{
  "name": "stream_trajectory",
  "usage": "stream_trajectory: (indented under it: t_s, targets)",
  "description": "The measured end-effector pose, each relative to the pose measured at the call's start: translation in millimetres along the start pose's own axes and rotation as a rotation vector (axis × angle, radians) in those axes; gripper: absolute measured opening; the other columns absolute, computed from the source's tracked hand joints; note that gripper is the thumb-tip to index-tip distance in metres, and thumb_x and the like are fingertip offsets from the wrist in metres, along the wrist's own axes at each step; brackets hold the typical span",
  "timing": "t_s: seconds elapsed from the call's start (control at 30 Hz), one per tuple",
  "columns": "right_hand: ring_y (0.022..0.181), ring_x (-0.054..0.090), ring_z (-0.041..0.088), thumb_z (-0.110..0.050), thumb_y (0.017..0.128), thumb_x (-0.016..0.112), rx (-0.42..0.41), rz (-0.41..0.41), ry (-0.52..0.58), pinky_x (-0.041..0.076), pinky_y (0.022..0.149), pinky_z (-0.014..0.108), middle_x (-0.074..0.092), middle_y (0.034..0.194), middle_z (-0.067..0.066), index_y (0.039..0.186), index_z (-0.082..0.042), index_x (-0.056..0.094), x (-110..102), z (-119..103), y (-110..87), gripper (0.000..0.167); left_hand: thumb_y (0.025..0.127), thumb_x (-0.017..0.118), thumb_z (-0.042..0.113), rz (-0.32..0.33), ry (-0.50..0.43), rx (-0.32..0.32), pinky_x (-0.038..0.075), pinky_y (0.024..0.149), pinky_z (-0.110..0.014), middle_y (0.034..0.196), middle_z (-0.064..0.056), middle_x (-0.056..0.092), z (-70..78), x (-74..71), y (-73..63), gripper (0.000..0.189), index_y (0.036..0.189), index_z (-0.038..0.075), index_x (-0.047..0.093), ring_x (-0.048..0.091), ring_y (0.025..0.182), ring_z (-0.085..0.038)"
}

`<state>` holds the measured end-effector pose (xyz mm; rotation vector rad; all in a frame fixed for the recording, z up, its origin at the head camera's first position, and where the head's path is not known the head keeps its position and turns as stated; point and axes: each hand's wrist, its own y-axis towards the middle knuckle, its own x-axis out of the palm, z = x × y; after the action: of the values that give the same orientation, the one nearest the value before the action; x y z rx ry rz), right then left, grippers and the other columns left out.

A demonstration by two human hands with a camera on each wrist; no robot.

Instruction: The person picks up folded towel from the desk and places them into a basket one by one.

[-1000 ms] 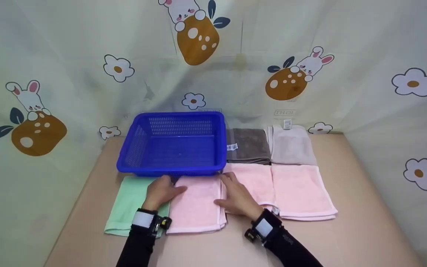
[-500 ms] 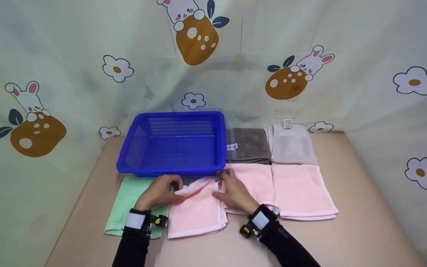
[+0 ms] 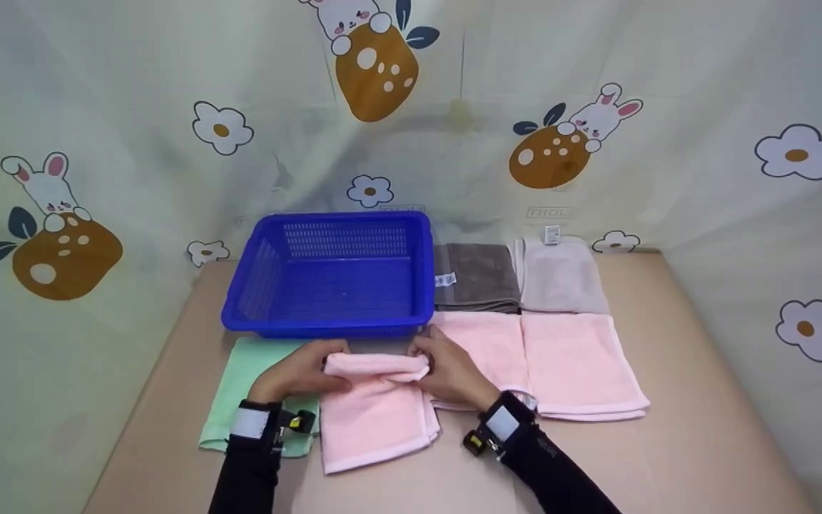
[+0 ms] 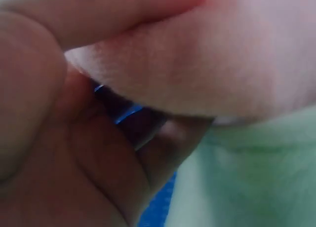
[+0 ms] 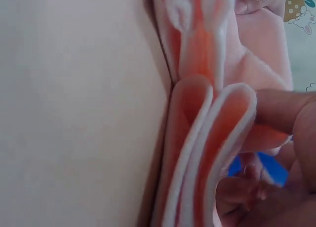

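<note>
Head view looked forward and down; wrist views, from close.
All shared the held towel (image 3: 375,427): low centre, upper right, centre.

The table (image 3: 539,467) carries a basket (image 3: 336,330) near the frame's centre. On its right lie a brown towel (image 3: 484,275) and a grey towel (image 3: 562,280); lower, a green towel (image 3: 238,377) and three pink towels (image 3: 584,365), one partly lifted.

Reading "THOL", boxed on the backdrop (image 3: 468,164), right of centre (losing a second box (image 3: 402,212), mid-frame, to blur)! Squinting at tags (image 3: 552,235), dark towel (image 3: 486,275) and pale towel (image 3: 564,278): too small to read.
</note>
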<state>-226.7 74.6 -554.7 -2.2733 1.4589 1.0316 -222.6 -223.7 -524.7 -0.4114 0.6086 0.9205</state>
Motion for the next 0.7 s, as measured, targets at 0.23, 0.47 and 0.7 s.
stream_trajectory:
  t_s: [0.23, 0.47, 0.7]
  targets:
    - [0.081, 0.053, 0.010, -0.040, 0.091, 0.077, 0.023, -0.052, 0.053, 0.045, 0.073, 0.028, 0.056, 0.084, -0.007, 0.102, -0.020, 0.070, -6, -1, -1.6, 0.024, 0.085, 0.086, 0.023, -0.012, -0.023, -0.007, 0.045, 0.076, -0.029, 0.091, 0.003, 0.057, 5.5, -7.6, -3.0, 0.032, 0.097, 0.012, 0.058, 0.054, 0.086, -0.016]
    - [0.081, 0.059, 0.006, -0.025, 0.097, 0.071, -0.020, -0.127, 0.220, 0.048, 0.074, 0.025, 0.064, 0.094, -0.010, 0.111, -0.020, 0.067, -10, -2, -2.2, 0.015, 0.086, 0.085, 0.029, -0.033, -0.045, -0.026, 0.045, 0.065, -0.023, 0.080, 0.008, 0.057, 6.5, -12.5, -7.3, 0.028, 0.090, 0.010, 0.065, 0.054, 0.073, -0.008]
    - [0.064, 0.049, 0.001, -0.022, 0.096, 0.075, -0.051, -0.103, 0.257, 0.040, 0.061, 0.019, 0.055, 0.079, -0.010, 0.102, -0.014, 0.064, -9, -3, -1.2, 0.015, 0.087, 0.084, 0.027, -0.048, -0.054, -0.028, 0.044, 0.063, -0.022, 0.078, 0.010, 0.056, 5.8, -14.9, -12.5, 0.025, 0.088, 0.009, 0.067, 0.052, 0.071, -0.004]
